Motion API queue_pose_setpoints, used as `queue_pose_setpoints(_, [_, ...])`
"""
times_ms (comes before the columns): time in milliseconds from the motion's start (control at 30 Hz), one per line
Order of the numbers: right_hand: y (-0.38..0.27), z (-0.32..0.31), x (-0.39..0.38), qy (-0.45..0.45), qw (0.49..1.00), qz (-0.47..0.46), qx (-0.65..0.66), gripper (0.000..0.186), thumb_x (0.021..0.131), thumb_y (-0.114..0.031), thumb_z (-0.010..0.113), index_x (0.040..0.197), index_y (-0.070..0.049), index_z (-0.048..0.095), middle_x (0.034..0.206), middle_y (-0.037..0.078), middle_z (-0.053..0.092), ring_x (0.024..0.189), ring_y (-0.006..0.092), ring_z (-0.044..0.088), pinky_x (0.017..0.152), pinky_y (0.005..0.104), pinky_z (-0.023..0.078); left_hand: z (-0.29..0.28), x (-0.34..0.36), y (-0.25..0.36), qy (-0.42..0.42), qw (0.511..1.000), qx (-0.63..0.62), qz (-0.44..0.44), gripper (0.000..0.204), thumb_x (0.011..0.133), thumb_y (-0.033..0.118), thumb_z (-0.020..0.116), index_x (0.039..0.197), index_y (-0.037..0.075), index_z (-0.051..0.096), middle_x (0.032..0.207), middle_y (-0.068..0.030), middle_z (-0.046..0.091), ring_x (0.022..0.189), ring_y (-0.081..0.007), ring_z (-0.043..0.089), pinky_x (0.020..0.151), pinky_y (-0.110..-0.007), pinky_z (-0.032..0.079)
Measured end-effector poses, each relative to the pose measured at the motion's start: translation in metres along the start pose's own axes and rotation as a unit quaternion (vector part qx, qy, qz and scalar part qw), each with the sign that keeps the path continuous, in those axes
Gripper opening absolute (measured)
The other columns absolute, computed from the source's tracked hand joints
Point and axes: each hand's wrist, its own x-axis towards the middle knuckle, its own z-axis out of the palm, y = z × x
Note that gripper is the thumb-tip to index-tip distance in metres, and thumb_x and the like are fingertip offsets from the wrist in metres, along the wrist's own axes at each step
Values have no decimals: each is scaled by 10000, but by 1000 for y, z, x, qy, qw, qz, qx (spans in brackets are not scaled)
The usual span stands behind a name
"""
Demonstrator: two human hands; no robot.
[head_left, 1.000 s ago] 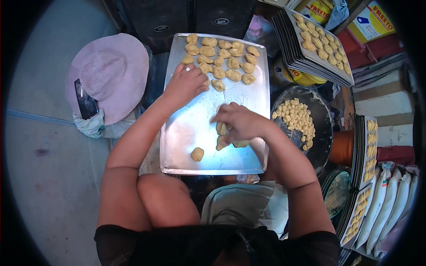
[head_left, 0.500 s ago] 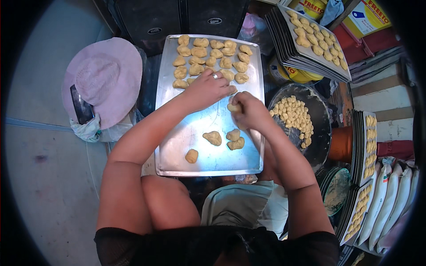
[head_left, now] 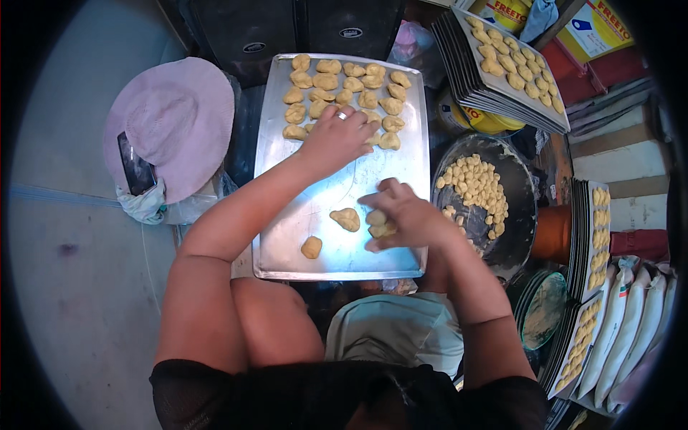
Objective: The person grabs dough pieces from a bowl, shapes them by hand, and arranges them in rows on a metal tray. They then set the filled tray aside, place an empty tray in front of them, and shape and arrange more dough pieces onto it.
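Note:
A silver baking tray (head_left: 294, 266) rests before me with rows of yellowish dough pieces (head_left: 325, 82) across its far half. My left hand (head_left: 338, 135), wearing a ring, lies over the nearest row; its fingers curl down around a dough piece (head_left: 372, 139) that they partly hide. My right hand (head_left: 412, 217) has its fingers spread over two dough pieces (head_left: 378, 230) touching each other at the tray's right side, and partly covers them. Left of these lie a pointed dough piece (head_left: 345, 219) and a smaller dough lump (head_left: 311, 248).
Right of the tray stands a dark round basin (head_left: 527, 215) holding many small dough balls (head_left: 476, 186). Stacked trays (head_left: 494, 86) of shaped dough stand behind it, more trays (head_left: 579, 236) at far right. A pink hat (head_left: 175, 122) with a phone (head_left: 135, 163) lies at left.
My right hand has left a dough piece in the nearest row and moved toward me, its fingers now spread over the two touching pieces. My left hand stays near the row, shifted slightly.

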Motion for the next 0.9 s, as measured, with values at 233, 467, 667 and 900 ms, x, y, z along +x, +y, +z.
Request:
queue_pose_setpoints(233, [-10, 40, 58, 151, 985, 74, 32, 435, 730, -194, 759, 1139, -140, 622, 1086, 102, 565, 961, 317, 610, 823, 409, 511, -101, -33, 19, -485, 830, -267, -73, 682, 714, 381, 813, 1230, 63, 501, 865, -171, 666, 832, -372, 651, 708, -445, 490])
queue_pose_setpoints(467, [-7, 26, 50, 29, 999, 4, -46, 684, 709, -232, 785, 1351, -219, 549, 1211, 103, 537, 1170, 310, 508, 978, 416, 406, -110, -61, 40, -466, 823, -309, -99, 579, 764, 173, 743, 1242, 73, 431, 891, -172, 655, 852, -383, 649, 737, -477, 496])
queue_pose_setpoints(667, [-18, 15, 30, -78, 994, -72, -34, 794, 677, -329, 824, 1391, -224, 495, 1436, 148, 415, 1335, 355, 360, 1061, 492, 297, -102, -91, 34, -415, 853, -316, 7, 386, 810, 111, 674, 1157, 86, 506, 1021, -157, 556, 937, -367, 611, 779, -458, 490])
queue_pose_setpoints(900, [-28, 51, 74, 124, 990, -45, -41, 372, 770, -286, 773, 1083, -127, 650, 1029, 86, 584, 1034, 316, 557, 860, 442, 438, -70, -75, -24, -128, 952, -195, -200, 270, 809, -9, 626, 1073, 41, 649, 1126, -138, 573, 1004, -344, 614, 855, -385, 505])
